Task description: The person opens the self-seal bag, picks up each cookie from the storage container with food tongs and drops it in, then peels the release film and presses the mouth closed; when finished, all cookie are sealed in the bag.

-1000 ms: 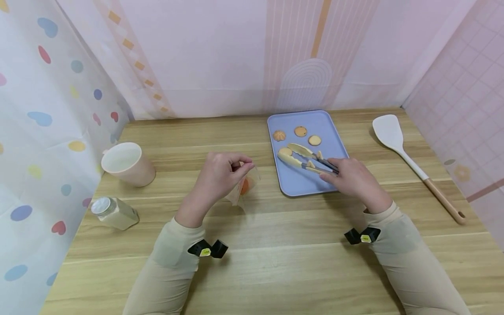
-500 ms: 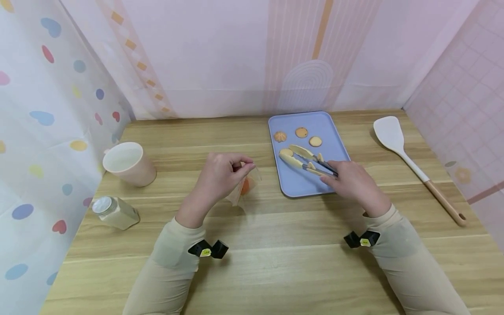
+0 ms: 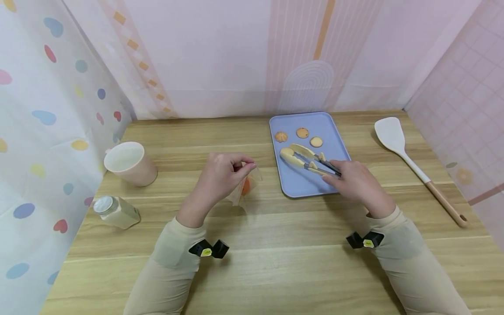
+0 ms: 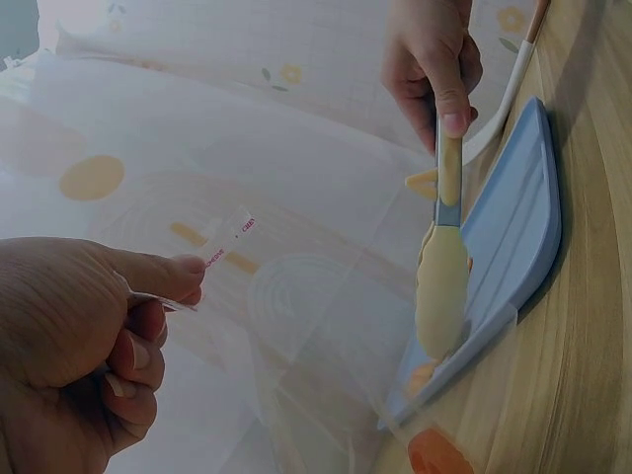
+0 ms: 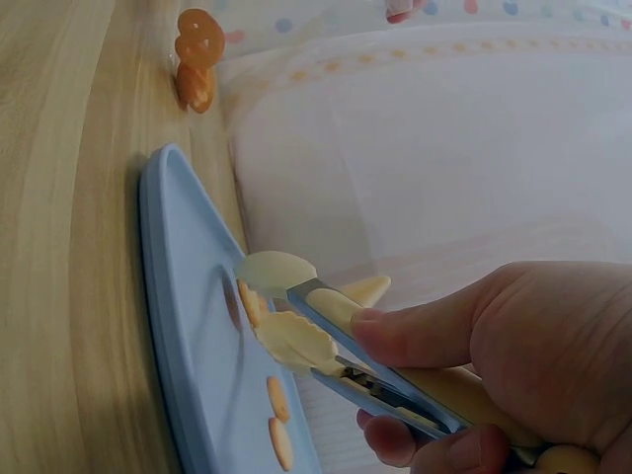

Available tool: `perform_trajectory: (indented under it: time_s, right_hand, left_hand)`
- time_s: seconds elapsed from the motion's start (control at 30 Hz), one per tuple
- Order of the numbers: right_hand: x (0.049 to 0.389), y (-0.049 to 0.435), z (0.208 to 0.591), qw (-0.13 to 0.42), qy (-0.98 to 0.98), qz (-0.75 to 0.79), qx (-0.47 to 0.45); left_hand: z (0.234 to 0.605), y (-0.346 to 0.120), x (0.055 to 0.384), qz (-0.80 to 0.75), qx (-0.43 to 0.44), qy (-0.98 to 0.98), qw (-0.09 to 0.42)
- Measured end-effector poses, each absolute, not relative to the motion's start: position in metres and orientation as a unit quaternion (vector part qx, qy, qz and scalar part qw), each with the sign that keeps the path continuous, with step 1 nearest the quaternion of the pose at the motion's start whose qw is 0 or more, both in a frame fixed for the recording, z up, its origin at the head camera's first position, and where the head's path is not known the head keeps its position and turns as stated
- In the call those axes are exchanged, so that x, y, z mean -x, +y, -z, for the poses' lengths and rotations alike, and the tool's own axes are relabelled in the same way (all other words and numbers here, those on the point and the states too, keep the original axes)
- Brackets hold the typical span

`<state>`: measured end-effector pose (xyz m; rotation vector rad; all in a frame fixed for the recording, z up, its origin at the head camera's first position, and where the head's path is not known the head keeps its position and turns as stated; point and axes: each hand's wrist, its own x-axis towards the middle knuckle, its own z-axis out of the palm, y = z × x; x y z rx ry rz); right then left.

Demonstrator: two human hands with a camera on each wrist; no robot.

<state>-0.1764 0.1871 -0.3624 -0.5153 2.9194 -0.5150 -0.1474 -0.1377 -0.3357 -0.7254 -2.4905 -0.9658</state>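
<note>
My left hand (image 3: 220, 177) pinches the top of a clear plastic bag (image 3: 236, 196) between thumb and fingers. Red print shows near the pinched edge in the left wrist view. Low inside the bag is an orange-brown cookie (image 3: 246, 186); the right wrist view shows several such cookies (image 5: 199, 44). With my right hand (image 3: 356, 183) I grip a pair of tongs (image 3: 294, 161) with cream tips and metal arms. Their tips stand on either side of a round pale cookie (image 3: 287, 151) at the left of the blue tray (image 3: 303, 186).
Farther back on the tray are a flower-shaped cookie (image 3: 281, 137) and two round cookies (image 3: 302, 132). A white spatula (image 3: 390, 134) with a wooden handle lies to the right. At the left are a pink mug (image 3: 135, 168) and a lidded jar (image 3: 120, 214). Curtains border the table.
</note>
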Motion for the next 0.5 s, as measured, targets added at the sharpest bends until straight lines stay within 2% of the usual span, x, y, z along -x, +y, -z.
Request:
perform_trajectory:
  time_s: [0.27,0.5]
  right_hand:
    - [0.173,0.194,0.355,0.076,0.967,0.176,0.167]
    - [0.165,0.206,0.348,0.062,0.963,0.186,0.183]
  left_hand:
    - [0.336,-0.137,0.146,0.336,0.262,-0.888,0.175]
    - [0.331,-0.133,0.15,0.298,0.256,-0.911,0.126]
